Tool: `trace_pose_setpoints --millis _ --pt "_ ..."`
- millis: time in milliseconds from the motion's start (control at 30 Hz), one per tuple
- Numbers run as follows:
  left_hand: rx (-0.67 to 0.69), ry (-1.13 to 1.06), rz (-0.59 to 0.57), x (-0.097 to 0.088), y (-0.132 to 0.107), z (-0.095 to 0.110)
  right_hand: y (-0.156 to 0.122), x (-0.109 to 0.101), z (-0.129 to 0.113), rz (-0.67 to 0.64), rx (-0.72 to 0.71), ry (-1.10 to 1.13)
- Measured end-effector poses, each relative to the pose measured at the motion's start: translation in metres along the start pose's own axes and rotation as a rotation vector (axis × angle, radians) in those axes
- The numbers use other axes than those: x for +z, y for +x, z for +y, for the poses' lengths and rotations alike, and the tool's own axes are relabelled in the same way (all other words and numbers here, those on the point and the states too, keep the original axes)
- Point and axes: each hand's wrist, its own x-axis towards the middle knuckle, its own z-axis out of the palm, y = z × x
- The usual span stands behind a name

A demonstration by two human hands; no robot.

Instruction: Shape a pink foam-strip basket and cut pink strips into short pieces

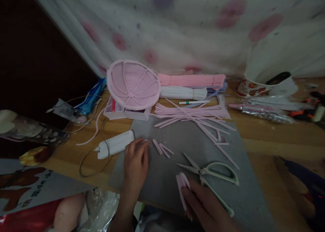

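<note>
My left hand (135, 159) rests on the grey mat (157, 178), its thumb and fingertips close together around a tiny pale bit too small to make out. Just right of those fingers lie several short pink pipe cleaner pieces (160, 147). Near the mat's front, my right hand (203, 201) is closed on folded pink pipe cleaner pieces (181, 188), which stick up past the thumb. Scissors (201, 171) with pale green handles lie with blades apart, just beyond my right hand. Long pink pipe cleaners (188, 113) are spread across the back of the mat.
A pink ribbed bowl shape (133, 85) leans on a small white box (115, 112). Pink (193, 80) and white bundles (182, 92) lie behind the mat. A white power bank (115, 144) with a cable sits at left. A paper tub (254, 86) stands back right.
</note>
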Motion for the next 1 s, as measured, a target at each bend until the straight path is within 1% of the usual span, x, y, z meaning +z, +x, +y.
trace_pose_setpoints --millis 67,133,200,267,300,367,433,467,533,567,600,633,667,733,800,833,900,1000 --pt "0.107 0.059 -0.064 0.001 -0.002 0.006 -0.001 -0.001 -0.001 0.022 0.004 0.003" --pt "0.155 0.159 -0.100 0.000 -0.003 0.011 -0.003 -0.001 0.001 0.041 0.011 -0.015" --pt "0.145 0.220 -0.079 0.000 -0.005 0.017 -0.004 -0.001 0.005 0.025 0.031 -0.035" --pt "0.166 0.216 -0.055 0.000 -0.006 0.023 -0.005 0.001 0.009 0.036 0.058 -0.023" --pt "0.195 0.207 -0.068 0.001 -0.006 0.025 -0.005 0.002 0.010 0.049 0.069 0.002" --pt "0.251 0.203 -0.135 0.004 -0.006 0.028 -0.005 0.003 0.011 0.089 0.100 0.084" --pt "0.258 0.215 -0.185 0.006 -0.007 0.026 -0.005 0.002 0.009 0.142 0.141 0.181" --pt "0.244 0.213 -0.183 0.006 -0.008 0.024 -0.005 0.001 0.007 0.158 0.157 0.222" --pt "0.200 0.153 -0.109 0.002 -0.009 0.022 -0.004 -0.002 0.003 0.177 0.160 0.262" --pt "0.167 0.080 -0.061 -0.001 -0.011 0.023 -0.003 -0.004 0.001 0.167 0.144 0.263" --pt "0.129 -0.024 -0.031 -0.005 -0.012 0.027 -0.002 -0.005 -0.002 0.147 0.124 0.256" --pt "0.090 -0.153 -0.028 -0.009 -0.014 0.032 0.000 -0.005 -0.004 0.129 0.104 0.247" --pt "0.055 -0.295 -0.069 -0.012 -0.016 0.040 0.001 -0.004 -0.005 0.119 0.090 0.238" --pt "0.007 -0.540 -0.229 -0.016 -0.021 0.056 0.004 0.000 -0.008 0.114 0.072 0.240" --pt "-0.056 -0.700 -0.365 -0.017 -0.025 0.067 0.007 0.004 -0.009 0.108 0.053 0.263" --pt "-0.107 -0.755 -0.397 -0.016 -0.026 0.069 0.009 0.006 -0.009 0.111 0.042 0.266" --pt "-0.247 -0.844 -0.421 -0.015 -0.027 0.064 0.013 0.007 -0.008 0.129 0.022 0.238" --pt "-0.470 -0.999 -0.432 -0.013 -0.026 0.046 0.017 0.006 -0.008 0.161 0.027 0.196"
